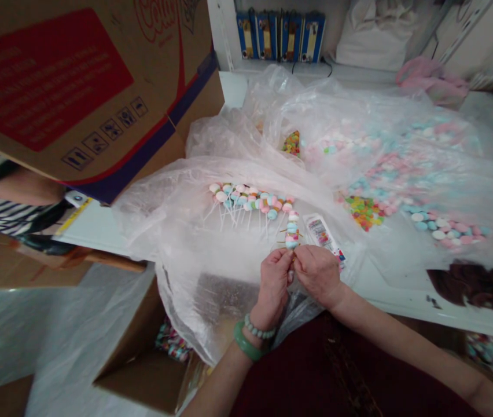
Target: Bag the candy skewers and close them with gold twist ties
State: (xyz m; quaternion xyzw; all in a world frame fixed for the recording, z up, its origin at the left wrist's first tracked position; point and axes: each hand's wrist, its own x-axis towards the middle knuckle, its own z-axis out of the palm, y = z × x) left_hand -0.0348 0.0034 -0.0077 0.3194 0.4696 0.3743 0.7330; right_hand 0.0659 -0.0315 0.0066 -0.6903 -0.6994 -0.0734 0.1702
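Note:
Upright between my fingertips is a marshmallow skewer (292, 227), with pink, white, blue and yellowish pieces stacked on it. My left hand (273, 285) pinches its lower end from the left. Against it, my right hand (319, 274) is closed at the same spot, its fingers bent and partly hidden. Thin gold strips stick out at the sides of the skewer. A pile of similar marshmallow skewers (250, 198) lies just beyond and left, white sticks pointing towards me. Right of my held skewer is a printed packet or label (321, 233).
Clear plastic sheeting (177, 191) covers much of the table. Loose marshmallows (450, 229) and green-orange gummies (364, 212) lie at right, near dark brown cloth (481, 285). A large carton (99, 75) stands at left beside another person's arm (23, 186). An open box (142, 368) sits below.

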